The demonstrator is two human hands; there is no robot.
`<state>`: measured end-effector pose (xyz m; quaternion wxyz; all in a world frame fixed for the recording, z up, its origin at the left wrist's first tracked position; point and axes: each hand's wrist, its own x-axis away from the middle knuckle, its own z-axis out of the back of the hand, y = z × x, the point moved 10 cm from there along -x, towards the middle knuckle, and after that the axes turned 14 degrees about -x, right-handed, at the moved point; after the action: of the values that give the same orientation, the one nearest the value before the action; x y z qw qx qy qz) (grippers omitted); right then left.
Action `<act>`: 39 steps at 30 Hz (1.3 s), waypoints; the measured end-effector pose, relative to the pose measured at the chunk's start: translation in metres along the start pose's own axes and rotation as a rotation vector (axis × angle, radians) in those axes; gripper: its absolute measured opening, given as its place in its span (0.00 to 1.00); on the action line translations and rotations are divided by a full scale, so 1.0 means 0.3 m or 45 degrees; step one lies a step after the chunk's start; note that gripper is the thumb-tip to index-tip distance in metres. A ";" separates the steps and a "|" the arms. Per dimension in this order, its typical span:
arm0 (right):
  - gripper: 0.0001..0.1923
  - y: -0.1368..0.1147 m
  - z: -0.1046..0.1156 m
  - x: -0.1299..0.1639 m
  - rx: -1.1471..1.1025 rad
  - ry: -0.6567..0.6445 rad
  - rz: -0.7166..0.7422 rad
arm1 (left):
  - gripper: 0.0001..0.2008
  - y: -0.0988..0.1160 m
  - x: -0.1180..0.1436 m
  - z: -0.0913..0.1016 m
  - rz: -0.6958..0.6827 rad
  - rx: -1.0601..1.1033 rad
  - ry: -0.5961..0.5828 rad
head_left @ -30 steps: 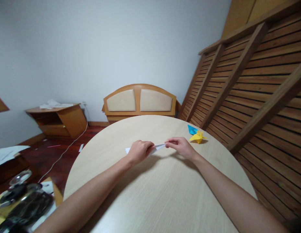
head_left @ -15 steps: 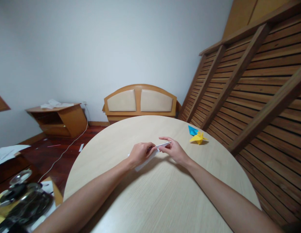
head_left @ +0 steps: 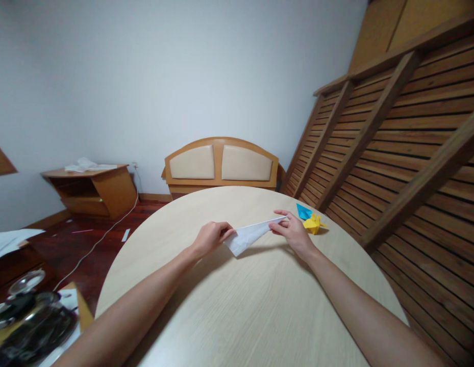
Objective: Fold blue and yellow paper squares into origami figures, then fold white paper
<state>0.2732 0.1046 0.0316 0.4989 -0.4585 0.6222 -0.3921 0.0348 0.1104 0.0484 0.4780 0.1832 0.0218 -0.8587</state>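
A folded sheet of white paper (head_left: 249, 238) is stretched between my two hands above the round table (head_left: 255, 306). My left hand (head_left: 215, 237) pinches its left end, fingers curled and thumb pressed in. At the narrower right end, my right hand (head_left: 292, 230) holds the paper between thumb and fingers. The paper's lower corner points down toward the tabletop and casts a shadow. Just beyond my right hand sit a yellow folded-paper figure (head_left: 312, 224) and a blue folded-paper piece (head_left: 303, 211), the yellow one partly behind the hand.
A wooden headboard (head_left: 220, 162) stands past the table's far edge. Slatted wooden boards (head_left: 393, 142) lean along the right. On the left are a low cabinet (head_left: 95, 193) with papers on top, a white cable on the floor, and a glass pot (head_left: 38, 326) at lower left.
My hands have moved apart, the right one going rightward nearer the yellow figure. More of the white paper now shows between them, drawn out lengthwise.
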 end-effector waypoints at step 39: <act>0.11 0.082 -0.249 0.153 0.734 -0.789 -0.050 | 0.19 0.105 0.077 -0.112 -0.406 0.121 -0.495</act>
<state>0.1919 0.0694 0.0107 0.7626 -0.4083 0.2986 -0.4032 0.0597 0.0818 0.0135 0.3225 0.0312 -0.0824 -0.9424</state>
